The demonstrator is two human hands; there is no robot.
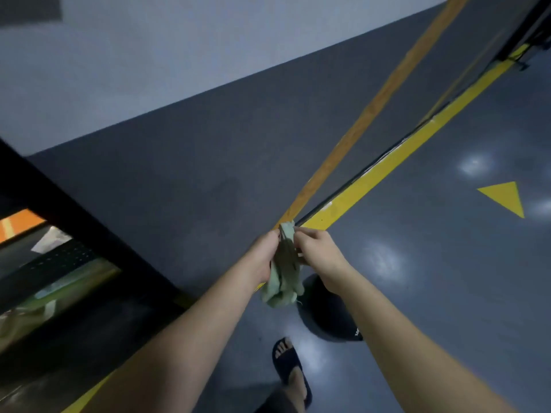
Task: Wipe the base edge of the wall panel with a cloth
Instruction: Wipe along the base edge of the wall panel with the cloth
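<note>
Bare forearms [193, 323] lead to left hand [265, 254] and right hand [319, 251], both pinching a bunched green cloth [283, 281] in mid-air near the wall panel's [179, 174] base edge [362, 170]; a firm folded pad would likely track that seam best.

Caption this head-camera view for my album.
Left hand and right hand hold a green cloth near the base of the wall panel.

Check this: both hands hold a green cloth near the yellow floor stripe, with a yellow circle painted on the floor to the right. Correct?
No: the floor marking is a yellow triangle, not a circle, as the head view shows. The rest stands: the left hand and right hand both hold the green cloth near the yellow floor stripe.
</note>
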